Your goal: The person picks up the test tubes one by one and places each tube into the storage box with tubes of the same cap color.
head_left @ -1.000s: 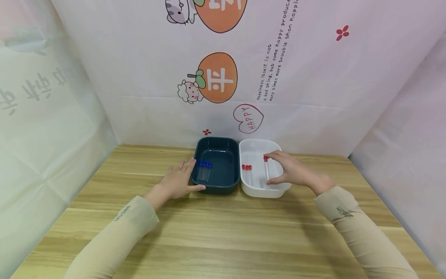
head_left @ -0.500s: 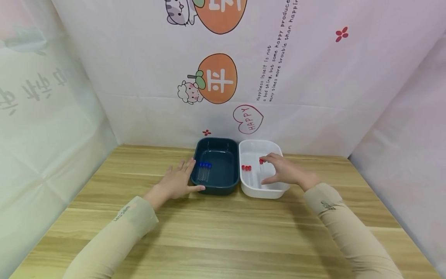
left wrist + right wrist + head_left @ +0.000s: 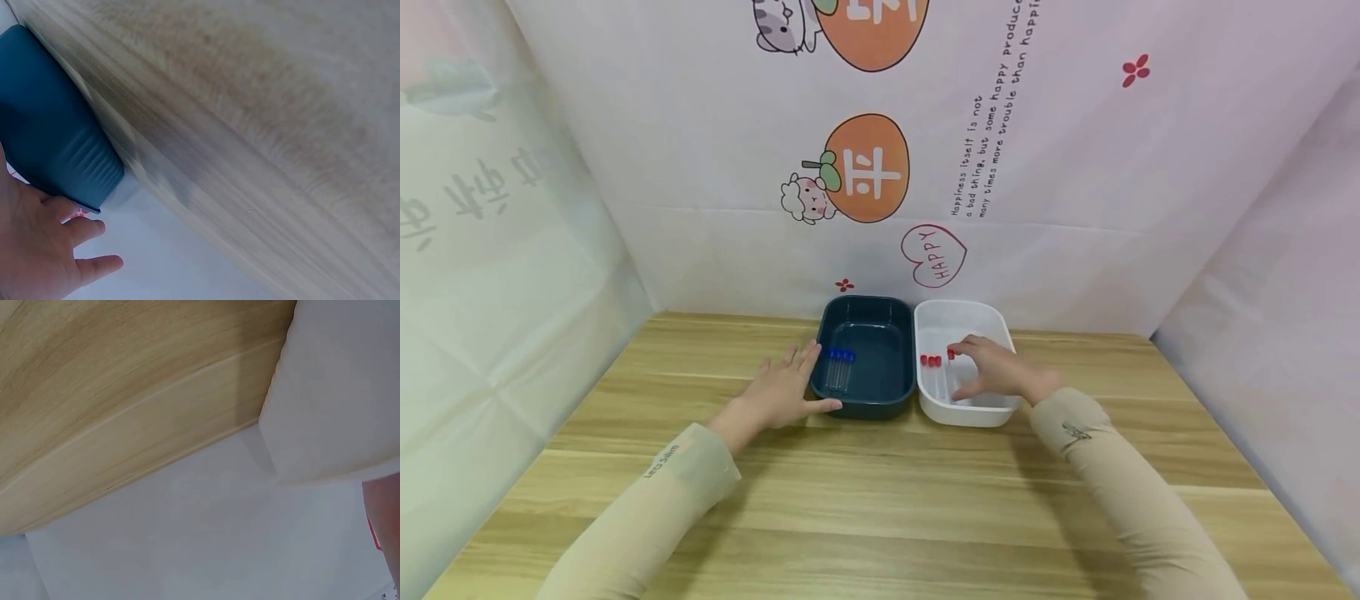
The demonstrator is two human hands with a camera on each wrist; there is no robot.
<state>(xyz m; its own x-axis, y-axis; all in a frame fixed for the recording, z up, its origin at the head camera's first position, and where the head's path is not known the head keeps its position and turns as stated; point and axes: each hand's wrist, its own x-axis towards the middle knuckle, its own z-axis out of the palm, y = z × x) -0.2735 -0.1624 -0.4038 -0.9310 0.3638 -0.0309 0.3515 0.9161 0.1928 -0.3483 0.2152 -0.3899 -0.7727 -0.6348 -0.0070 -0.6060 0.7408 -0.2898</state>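
A clear test tube with a red cap [image 3: 951,354] is held lengthwise between the thumb and fingers of my right hand [image 3: 1000,369], low inside the white bin [image 3: 967,417]. To its left, several red-capped tubes [image 3: 931,361] lie side by side in the same bin. My left hand [image 3: 775,390], its fingers spread, touches the left side of the dark blue bin [image 3: 868,410]. Inside that bin lie several blue-capped tubes [image 3: 841,367] in a row. The left wrist view shows the left hand [image 3: 44,244] against the bin's outer wall [image 3: 56,125]; the right wrist view shows little of the right hand [image 3: 384,512].
The two bins stand side by side at the back of the wooden table [image 3: 880,500], close to the printed white cloth [image 3: 1060,275]. More cloth hangs at the left [image 3: 512,250] and right sides. Wood surface stretches in front of the bins.
My right hand has moved left and lower into the white bin, bringing the red-capped test tube nearer the other red-capped tubes. The left hand has stayed on the dark blue bin.
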